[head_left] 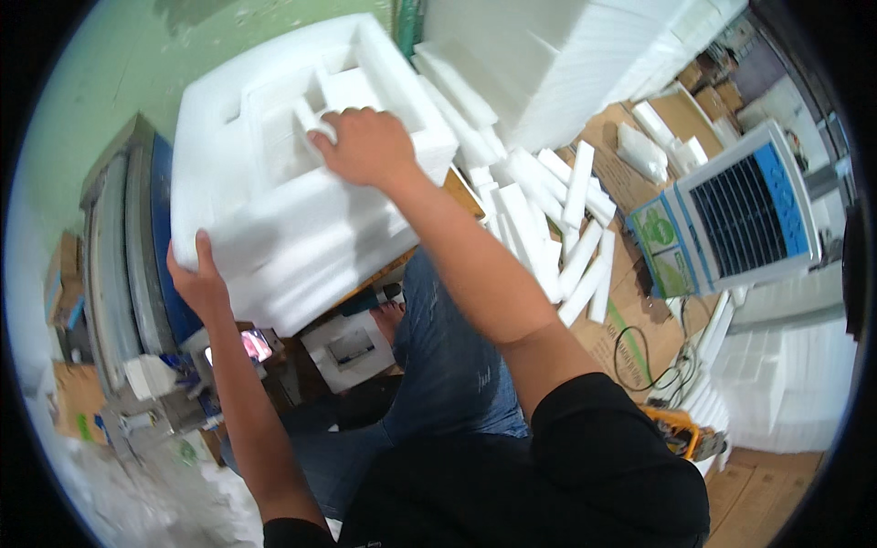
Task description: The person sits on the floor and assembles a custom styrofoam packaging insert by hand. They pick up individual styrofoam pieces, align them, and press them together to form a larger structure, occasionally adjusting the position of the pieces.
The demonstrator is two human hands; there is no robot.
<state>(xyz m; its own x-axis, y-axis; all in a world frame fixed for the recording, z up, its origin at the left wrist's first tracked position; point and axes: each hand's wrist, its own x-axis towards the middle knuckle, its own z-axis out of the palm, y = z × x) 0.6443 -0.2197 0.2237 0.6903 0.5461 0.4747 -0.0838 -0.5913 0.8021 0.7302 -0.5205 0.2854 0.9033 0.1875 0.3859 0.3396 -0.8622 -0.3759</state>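
Note:
A large white foam block (pixel 219 173) with a stepped cavity leans in front of me, resting on a wooden-edged surface. At its lower left corner, my left hand (pixel 199 279) grips the edge, its thumb up against the foam and its other fingers mostly hidden behind. Reaching over the near wall of the cavity, my right hand (pixel 368 144) has its fingers bent over the foam, with the fingertips at an inner ridge (pixel 309 119). Whether a loose piece lies under those fingertips I cannot tell.
Loose white foam strips (pixel 539 210) are heaped right of the block, below tall foam stacks (pixel 512 64). A white and blue air cooler (pixel 735 219) stands farther right, near a black cable (pixel 630 356) on cardboard. Grey and blue panels (pixel 137 256) lean at left, near a lit phone (pixel 254 344).

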